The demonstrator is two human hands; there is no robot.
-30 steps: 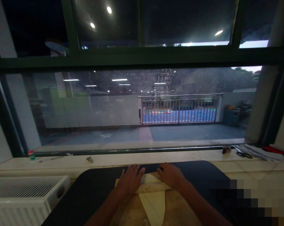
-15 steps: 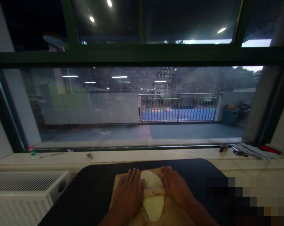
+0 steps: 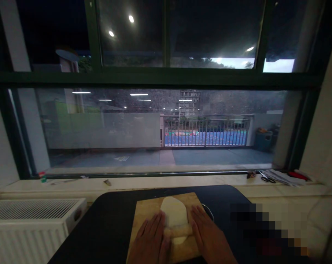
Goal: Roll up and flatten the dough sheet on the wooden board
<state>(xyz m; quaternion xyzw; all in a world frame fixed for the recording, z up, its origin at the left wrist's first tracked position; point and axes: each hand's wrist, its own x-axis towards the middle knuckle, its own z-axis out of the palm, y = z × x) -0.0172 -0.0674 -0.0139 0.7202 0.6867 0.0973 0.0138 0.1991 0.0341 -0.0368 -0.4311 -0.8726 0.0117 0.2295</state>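
A flattened sheet of pale dough [image 3: 173,211] lies on a wooden board [image 3: 144,209]. Across its near part runs a short wooden rolling pin [image 3: 178,231], somewhat blurred. My left hand [image 3: 152,236] covers the pin's left end, palm down, fingers stretched forward. Over the right end lies my right hand [image 3: 207,231], also flat, its fingers pointing forward. Both pin ends are hidden under the hands. A small strip of dough shows on the near side of the pin.
The board rests on a black tabletop [image 3: 105,220]. A round metal rim [image 3: 208,211] peeks out behind my right hand. A white radiator [image 3: 36,220] stands at left. On the windowsill [image 3: 155,181] are scissors [image 3: 268,179], papers [image 3: 284,178] and a small bottle [image 3: 42,176].
Both hands and the rolling pin have moved nearer to me over the dough, so more of its far part shows. The view has tilted up slightly.
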